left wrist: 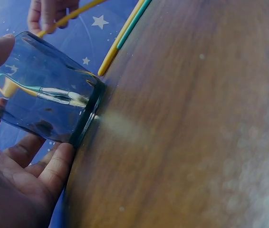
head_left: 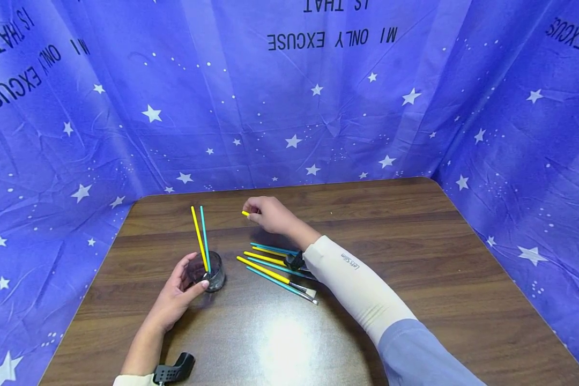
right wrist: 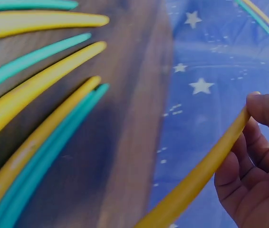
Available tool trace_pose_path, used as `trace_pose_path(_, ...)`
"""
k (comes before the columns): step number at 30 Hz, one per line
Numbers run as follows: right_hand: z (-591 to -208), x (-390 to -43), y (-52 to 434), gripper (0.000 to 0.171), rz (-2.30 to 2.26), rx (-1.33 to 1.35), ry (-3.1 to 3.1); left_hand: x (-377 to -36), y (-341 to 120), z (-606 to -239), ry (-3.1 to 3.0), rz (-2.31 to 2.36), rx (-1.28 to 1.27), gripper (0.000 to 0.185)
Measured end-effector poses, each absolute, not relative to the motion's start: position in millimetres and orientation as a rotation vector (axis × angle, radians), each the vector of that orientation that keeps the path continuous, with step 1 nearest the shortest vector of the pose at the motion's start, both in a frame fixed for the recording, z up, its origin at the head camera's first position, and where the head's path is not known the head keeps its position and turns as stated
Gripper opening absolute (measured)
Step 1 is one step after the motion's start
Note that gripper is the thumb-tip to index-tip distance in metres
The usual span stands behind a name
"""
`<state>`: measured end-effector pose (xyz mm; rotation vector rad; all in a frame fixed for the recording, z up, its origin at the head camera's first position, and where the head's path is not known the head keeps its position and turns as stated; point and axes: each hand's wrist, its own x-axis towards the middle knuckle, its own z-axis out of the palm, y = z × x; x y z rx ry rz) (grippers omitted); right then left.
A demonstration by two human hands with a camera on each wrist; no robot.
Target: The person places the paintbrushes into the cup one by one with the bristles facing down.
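Yellow-handled paintbrush (head_left: 245, 213) sits pinched in the fingers of the right hand (head_left: 270, 214), lifted above the brown wooden table (head_left: 415, 257). Just below that wrist lies a loose fan of yellow and teal brushes (head_left: 275, 271). To their left, the left hand (head_left: 180, 292) curls round a small clear glass jar (head_left: 211, 276) holding two upright brushes (head_left: 201, 236). Blue star-printed cloth (head_left: 289, 107) walls the table.

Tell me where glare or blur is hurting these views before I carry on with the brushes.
Head view: bright glare patch on the table, near edge; the brushes on the table stay readable. Left wrist view: the table surface is blurred, the glass sharper, with brush bristles distorted through it. Right wrist view: soft and dim, handles bowed by the lens; the yellow brush held by the right hand is blurred.
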<state>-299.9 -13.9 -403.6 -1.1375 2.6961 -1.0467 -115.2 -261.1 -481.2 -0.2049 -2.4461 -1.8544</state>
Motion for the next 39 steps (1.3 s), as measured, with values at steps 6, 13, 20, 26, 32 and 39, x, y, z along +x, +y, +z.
trace_pose_path(6, -387, -293, -15, 0.009, -1.144, -1.115, 2.691, -115, -261, -481, -2.427, -1.868, -0.211, 0.068)
trace_pose_path(13, -377, -287, -17, 0.011, -1.287, -1.121, 2.666, -116, -261, -482, -2.419, -1.884, -0.206, 0.068)
trace_pose_path(20, -371, -284, -16, 0.011, -1.480, -1.057, 2.650, -115, -259, -481, -2.407, -1.884, -0.223, 0.067)
trace_pose_path(26, -367, -281, -16, 0.013, -1.693, -0.969, 2.604, -116, -260, -481, -2.416, -1.880, -0.214, 0.068)
trace_pose_path(32, -361, -278, -17, 0.014, -1.871, -0.903, 2.572, -115, -260, -480, -2.428, -1.862, -0.214, 0.067)
trace_pose_path(39, -354, -271, -20, 0.016, -2.147, -0.872, 2.386, -116, -261, -482, -2.439, -1.865, -0.198, 0.067)
